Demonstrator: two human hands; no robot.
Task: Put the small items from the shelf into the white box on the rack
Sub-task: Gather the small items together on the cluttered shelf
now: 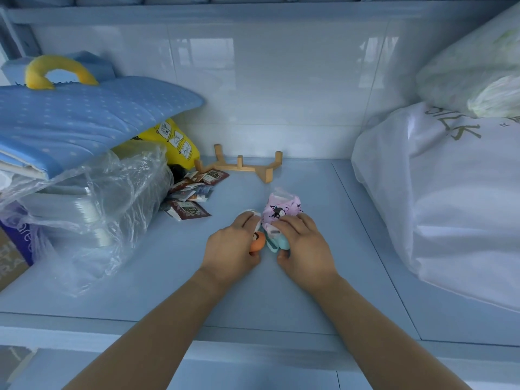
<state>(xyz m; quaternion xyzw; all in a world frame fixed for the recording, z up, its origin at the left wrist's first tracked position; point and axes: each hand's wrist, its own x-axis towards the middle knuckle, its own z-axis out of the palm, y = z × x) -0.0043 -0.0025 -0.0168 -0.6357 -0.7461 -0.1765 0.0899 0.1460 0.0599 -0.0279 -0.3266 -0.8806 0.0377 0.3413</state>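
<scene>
Both of my hands rest on a small pile of items in the middle of the pale blue shelf (281, 299). My left hand (230, 246) is closed around an orange toy (258, 242), with a whitish round item (253, 213) under its fingertips. My right hand (305, 246) grips a teal item (281, 242), and its fingers touch a pink printed packet (281, 208) that lies just beyond. Several tea sachets (191, 198) lie scattered to the left. The white box is not in view.
A small wooden stand (244, 166) sits at the back wall. On the left are plastic-wrapped containers (92, 209), a blue dotted cushion (84, 114) and a yellow bag (174, 142). Large white bags (439, 192) fill the right side.
</scene>
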